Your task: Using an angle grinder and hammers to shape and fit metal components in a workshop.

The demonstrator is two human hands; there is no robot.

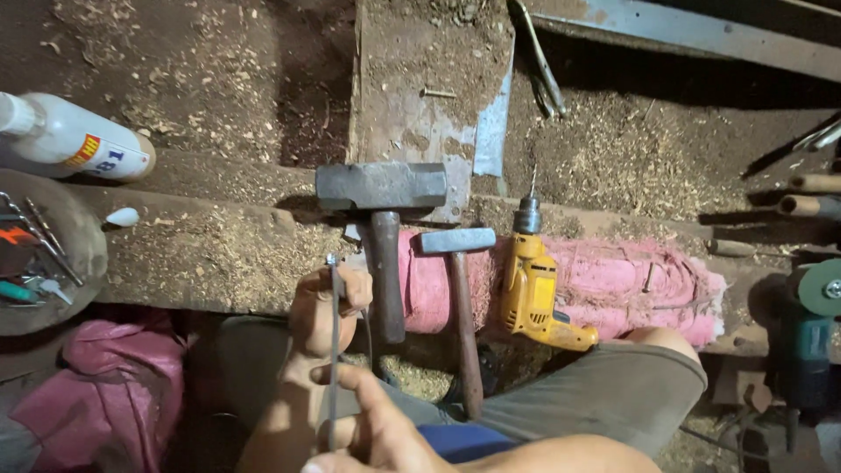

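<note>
- Left hand [326,308]: closed around the upper part of a thin metal rod [333,350], just below its top end.
- Right hand [381,429]: pinches the rod's lower part between thumb and fingers.
- Rod: upright between both hands.
- Just right of the left hand, on the sawdust-covered bench [201,254]: large sledgehammer [383,206], smaller hammer [460,289], yellow drill [534,289].

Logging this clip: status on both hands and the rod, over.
Left hand gripping thin metal rod near its top. Right hand pinching rod's lower end. Big hammer lies just right of left hand, apart.
</note>
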